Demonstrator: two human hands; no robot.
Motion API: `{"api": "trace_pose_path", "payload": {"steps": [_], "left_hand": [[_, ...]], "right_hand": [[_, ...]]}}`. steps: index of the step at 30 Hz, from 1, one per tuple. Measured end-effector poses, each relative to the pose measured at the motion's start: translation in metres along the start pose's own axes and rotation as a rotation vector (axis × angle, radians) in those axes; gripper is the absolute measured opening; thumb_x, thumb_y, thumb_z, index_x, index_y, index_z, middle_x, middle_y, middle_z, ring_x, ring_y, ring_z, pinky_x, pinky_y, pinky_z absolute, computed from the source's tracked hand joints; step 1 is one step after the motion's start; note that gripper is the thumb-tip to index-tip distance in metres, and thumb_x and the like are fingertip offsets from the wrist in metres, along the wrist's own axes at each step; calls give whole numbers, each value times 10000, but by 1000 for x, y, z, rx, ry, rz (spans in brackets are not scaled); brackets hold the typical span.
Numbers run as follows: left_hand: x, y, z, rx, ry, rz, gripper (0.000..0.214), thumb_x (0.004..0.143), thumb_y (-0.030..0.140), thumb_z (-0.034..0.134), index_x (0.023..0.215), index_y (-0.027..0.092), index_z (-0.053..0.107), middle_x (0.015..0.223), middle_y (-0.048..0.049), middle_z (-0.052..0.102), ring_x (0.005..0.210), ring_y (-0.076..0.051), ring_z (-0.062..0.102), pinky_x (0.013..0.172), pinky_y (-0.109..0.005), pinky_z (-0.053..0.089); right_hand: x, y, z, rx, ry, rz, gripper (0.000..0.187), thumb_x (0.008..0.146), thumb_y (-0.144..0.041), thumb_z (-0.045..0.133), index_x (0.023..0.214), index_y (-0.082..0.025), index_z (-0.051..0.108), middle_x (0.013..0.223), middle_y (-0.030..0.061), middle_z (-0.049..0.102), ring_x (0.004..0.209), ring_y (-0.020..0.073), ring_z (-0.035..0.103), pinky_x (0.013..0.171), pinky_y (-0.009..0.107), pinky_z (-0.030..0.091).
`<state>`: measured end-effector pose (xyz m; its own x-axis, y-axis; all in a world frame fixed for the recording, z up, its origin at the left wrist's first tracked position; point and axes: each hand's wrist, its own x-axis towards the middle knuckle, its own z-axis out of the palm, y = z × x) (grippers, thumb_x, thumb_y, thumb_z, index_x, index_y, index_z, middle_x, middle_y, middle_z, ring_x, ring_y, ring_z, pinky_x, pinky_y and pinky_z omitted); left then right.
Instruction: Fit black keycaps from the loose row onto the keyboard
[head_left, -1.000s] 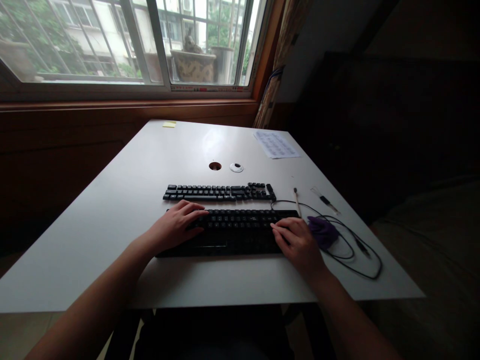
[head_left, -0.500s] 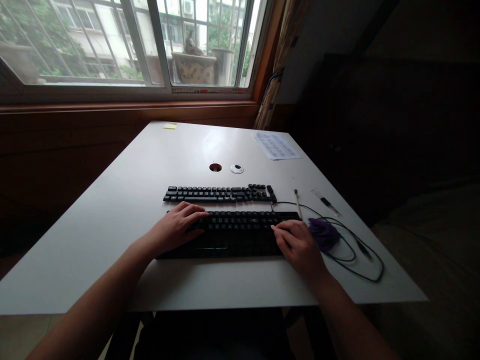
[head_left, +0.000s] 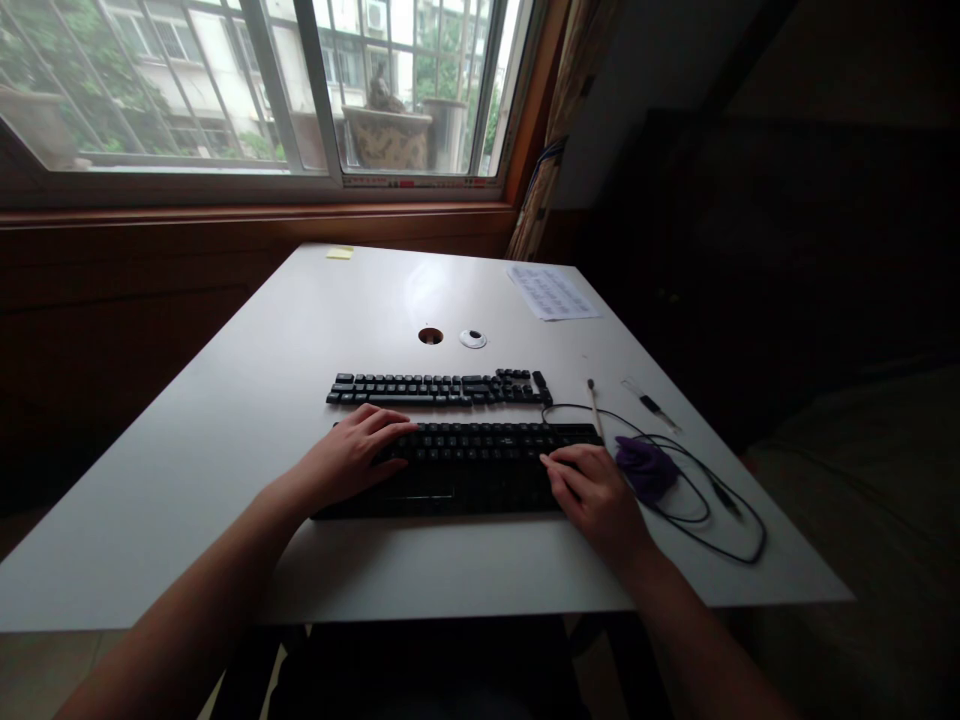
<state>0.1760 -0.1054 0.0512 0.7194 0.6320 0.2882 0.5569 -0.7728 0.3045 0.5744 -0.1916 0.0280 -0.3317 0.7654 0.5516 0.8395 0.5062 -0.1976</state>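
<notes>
Left hand (head_left: 367, 440): fingers spread apart, laid over the left end of the keyboard (head_left: 480, 485). Right hand (head_left: 592, 490): thumb and fingertips drawn close at the keyboard's right part; can't tell if they're clamped on a key. Keyboard lies flat near the table's front edge, keys on its far rows, dark base on the near side.

Just beyond the keyboard: loose keycaps (head_left: 439, 388), laid out in rows. Right of it: purple cloth (head_left: 645, 468), cable (head_left: 765, 540) looped past the cloth, thin stick (head_left: 595, 408) with a dark tip, small tool (head_left: 650, 404) with a black middle.

Surface: white table (head_left: 225, 430), smooth, window glare well beyond the keyboard. Same direction: round hole (head_left: 430, 337), white disc (head_left: 473, 339) just beside it. Far left of the keyboard: yellow note (head_left: 340, 254). Far right: printed paper (head_left: 553, 292).

Room: dim. Barred window (head_left: 310, 90) past the table, wood wall (head_left: 150, 270) below it, patterned curtain (head_left: 534, 205) on its right. Right of the keyboard, off the table, too dark to make out.

Counts: 1 keyboard, 2 hands, 1 cloth, 1 cable, 1 stick, 1 tool, 1 hole, 1 disc, 1 note. Keycaps: dozens, too small for an exact count. Paper: at least 1 sheet. Pots (head_left: 386, 138) outside: at least 3.
</notes>
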Motion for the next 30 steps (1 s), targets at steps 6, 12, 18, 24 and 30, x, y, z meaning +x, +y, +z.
{"api": "trace_pose_path", "payload": {"steps": [6, 12, 18, 24, 30], "left_hand": [[-1, 1, -3, -12, 5, -15, 478, 997, 341, 653, 1457, 282, 540, 1379, -97, 635, 1208, -295, 581, 1040, -503, 544], [-8, -10, -14, -15, -10, -17, 542, 973, 347, 691, 1486, 296, 523, 1375, -99, 643, 1204, -288, 606, 1032, -473, 551], [-22, -23, -36, 35, -48, -88, 630, 949, 426, 701, 1533, 315, 490, 1301, -95, 686, 1118, -291, 647, 945, -440, 581], [-54, -46, -41, 7, -28, -155, 619, 958, 480, 678, 1530, 334, 492, 1322, -98, 677, 1168, -290, 641, 964, -458, 583], [-72, -60, -30, -88, 42, -167, 619, 973, 475, 670, 1531, 297, 468, 1385, -123, 631, 1207, -274, 622, 1013, -467, 568]], "right_hand": [[-3, 1, 1, -20, 22, -19, 384, 973, -166, 593, 1335, -274, 660, 1182, 87, 712, 1129, 290, 638, 1000, 510, 549], [-2, 0, -1, 15, 27, -47, 460, 988, -166, 551, 1433, -277, 584, 1253, 79, 724, 1187, 289, 658, 1033, 525, 555], [-2, -1, -2, 15, 32, -39, 401, 984, -161, 573, 1369, -255, 629, 1176, 77, 752, 1166, 284, 665, 1009, 502, 571], [-2, 0, -2, 26, 49, -52, 416, 974, -151, 589, 1375, -261, 617, 1198, 70, 745, 1175, 284, 656, 1026, 503, 558], [-2, 0, -3, 37, 36, -35, 377, 983, -150, 578, 1338, -266, 630, 1159, 66, 746, 1180, 286, 650, 1021, 505, 552]]}}
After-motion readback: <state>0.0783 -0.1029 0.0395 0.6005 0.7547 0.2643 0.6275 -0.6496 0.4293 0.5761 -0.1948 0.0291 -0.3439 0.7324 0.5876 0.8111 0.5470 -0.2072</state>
